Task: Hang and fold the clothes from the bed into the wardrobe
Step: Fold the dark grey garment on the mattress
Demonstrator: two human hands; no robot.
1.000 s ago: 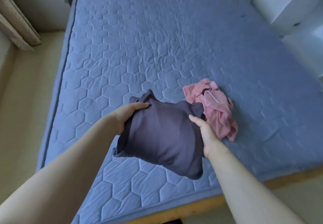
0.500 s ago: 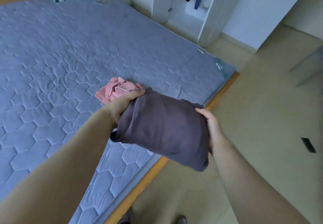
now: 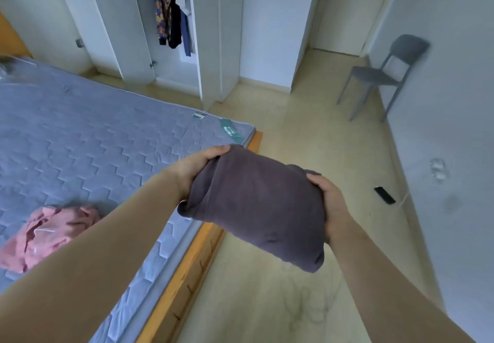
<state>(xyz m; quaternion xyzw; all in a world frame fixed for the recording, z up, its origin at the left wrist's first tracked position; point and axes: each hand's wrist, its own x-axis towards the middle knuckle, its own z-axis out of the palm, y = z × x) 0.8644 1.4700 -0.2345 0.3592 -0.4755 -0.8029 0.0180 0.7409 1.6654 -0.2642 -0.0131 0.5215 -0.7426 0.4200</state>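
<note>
A folded dark purple-grey garment (image 3: 256, 203) hangs in the air past the bed's corner, above the floor. My left hand (image 3: 197, 167) grips its left end, fingers curled over the top fold. My right hand (image 3: 330, 203) grips its right end. A crumpled pink garment (image 3: 45, 233) with a thin wire hanger on it lies on the blue quilted mattress (image 3: 88, 139) at the lower left. The white wardrobe (image 3: 213, 35) stands ahead with a door open, and several clothes (image 3: 171, 13) hang inside.
A grey chair (image 3: 385, 75) stands by the right wall. A small black object (image 3: 384, 195) lies on the floor near that wall. The orange bed frame (image 3: 192, 267) runs along the mattress edge. A closed white door (image 3: 339, 8) is at the back right.
The view has swung right from the bed toward the wardrobe. Both hands have carried the folded dark garment off the mattress and out over the floor. The pink garment stays on the bed.
</note>
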